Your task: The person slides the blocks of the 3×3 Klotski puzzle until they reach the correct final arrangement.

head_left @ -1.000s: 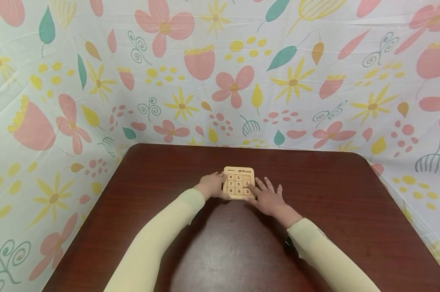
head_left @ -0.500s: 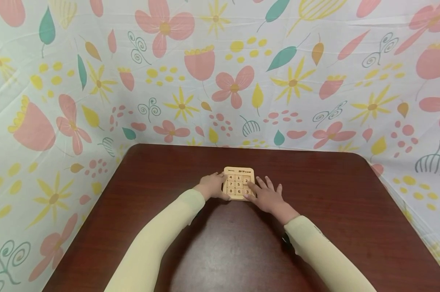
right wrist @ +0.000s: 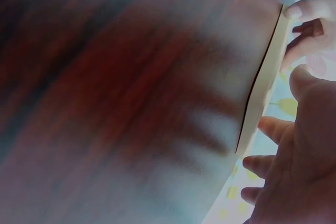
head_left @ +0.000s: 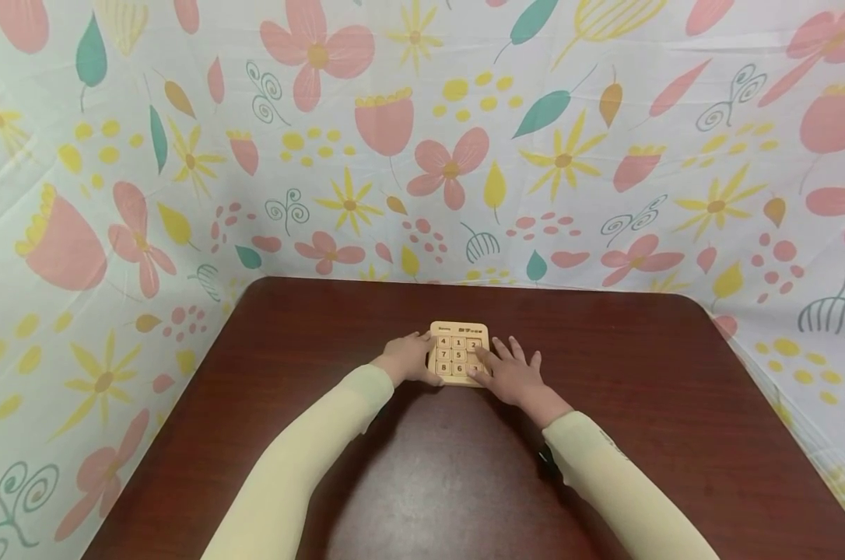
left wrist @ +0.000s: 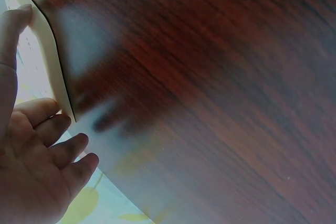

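A wooden sliding number puzzle point(head_left: 457, 327) lies flat on the table in the head view, with numbered square tiles in a raised frame. My left hand point(head_left: 407, 356) holds its left side, thumb at the near corner and fingers along the edge; the left wrist view shows the thumb point(left wrist: 20, 18) on the rim. On the right side, my right hand point(head_left: 517, 379) touches the puzzle with extended fingers. Its index finger is just below the "2" tile point(head_left: 473, 345), in the top right place. The thumb partly covers the "3" tile below. Tiles 4, 1, 7, 5, 8 and 6 stay visible.
The dark red-brown table point(head_left: 422, 474) has rounded far corners and extends around the puzzle. A white cloth point(head_left: 450, 101) with flower and leaf prints hangs behind and to the left and right of it.
The "2" tile has slid up the right column, from the middle row to the top row, with the right index finger at it. The left hand has kept its hold.
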The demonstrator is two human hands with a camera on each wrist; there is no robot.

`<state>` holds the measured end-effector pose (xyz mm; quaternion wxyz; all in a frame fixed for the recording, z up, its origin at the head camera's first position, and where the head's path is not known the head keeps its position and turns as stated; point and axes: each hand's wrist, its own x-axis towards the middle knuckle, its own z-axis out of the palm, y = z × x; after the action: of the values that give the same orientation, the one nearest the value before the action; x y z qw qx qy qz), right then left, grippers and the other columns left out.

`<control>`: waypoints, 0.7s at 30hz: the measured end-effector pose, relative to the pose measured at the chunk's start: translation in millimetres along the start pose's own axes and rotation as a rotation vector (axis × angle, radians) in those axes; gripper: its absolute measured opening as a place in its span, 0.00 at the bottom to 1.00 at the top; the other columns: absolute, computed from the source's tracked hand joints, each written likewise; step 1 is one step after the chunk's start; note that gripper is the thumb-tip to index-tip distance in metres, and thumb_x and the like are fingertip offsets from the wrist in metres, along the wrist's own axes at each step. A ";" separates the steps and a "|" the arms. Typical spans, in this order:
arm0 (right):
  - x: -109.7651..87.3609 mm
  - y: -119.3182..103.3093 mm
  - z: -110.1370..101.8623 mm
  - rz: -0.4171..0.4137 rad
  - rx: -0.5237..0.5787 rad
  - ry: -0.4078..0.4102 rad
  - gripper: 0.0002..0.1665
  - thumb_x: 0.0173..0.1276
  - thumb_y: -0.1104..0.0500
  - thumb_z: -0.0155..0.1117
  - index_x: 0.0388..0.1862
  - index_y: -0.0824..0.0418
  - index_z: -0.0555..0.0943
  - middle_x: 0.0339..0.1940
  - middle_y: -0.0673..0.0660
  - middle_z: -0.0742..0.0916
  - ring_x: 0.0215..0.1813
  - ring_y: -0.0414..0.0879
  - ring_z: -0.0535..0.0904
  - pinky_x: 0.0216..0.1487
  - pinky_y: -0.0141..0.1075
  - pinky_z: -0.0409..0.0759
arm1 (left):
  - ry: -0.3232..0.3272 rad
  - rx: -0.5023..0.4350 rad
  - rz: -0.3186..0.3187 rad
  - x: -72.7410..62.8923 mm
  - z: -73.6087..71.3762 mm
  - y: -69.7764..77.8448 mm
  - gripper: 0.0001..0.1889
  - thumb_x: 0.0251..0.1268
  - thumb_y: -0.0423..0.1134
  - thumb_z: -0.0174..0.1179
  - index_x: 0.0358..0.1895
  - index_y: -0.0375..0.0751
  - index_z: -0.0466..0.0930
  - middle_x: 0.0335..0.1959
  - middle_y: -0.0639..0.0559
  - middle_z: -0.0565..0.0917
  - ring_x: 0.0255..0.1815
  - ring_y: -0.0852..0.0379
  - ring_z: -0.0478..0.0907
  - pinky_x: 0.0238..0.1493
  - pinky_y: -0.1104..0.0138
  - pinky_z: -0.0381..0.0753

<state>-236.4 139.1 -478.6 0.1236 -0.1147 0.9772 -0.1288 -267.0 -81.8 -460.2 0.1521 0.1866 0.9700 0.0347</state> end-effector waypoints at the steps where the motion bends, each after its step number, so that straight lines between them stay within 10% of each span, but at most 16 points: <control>1: 0.2 0.0 0.1 0.000 0.000 -0.003 0.39 0.80 0.36 0.47 0.82 0.52 0.62 0.85 0.66 0.57 0.86 0.70 0.42 0.75 0.79 0.40 | -0.001 0.000 -0.002 0.1 0.6 -0.1 0.50 0.58 0.66 0.69 0.81 0.49 0.60 0.84 0.53 0.60 0.84 0.50 0.60 0.73 0.54 0.76; 21: 3.7 -0.2 -2.1 0.010 0.000 -0.013 0.39 0.81 0.36 0.46 0.83 0.52 0.61 0.86 0.66 0.57 0.86 0.70 0.42 0.75 0.79 0.40 | 0.010 -0.005 0.005 2.3 2.4 -1.8 0.50 0.57 0.66 0.69 0.81 0.49 0.61 0.83 0.53 0.61 0.83 0.50 0.61 0.72 0.54 0.76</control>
<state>-240.4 138.4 -477.4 0.1304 -0.1105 0.9770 -0.1272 -269.0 -82.6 -463.4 0.1476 0.1883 0.9702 0.0383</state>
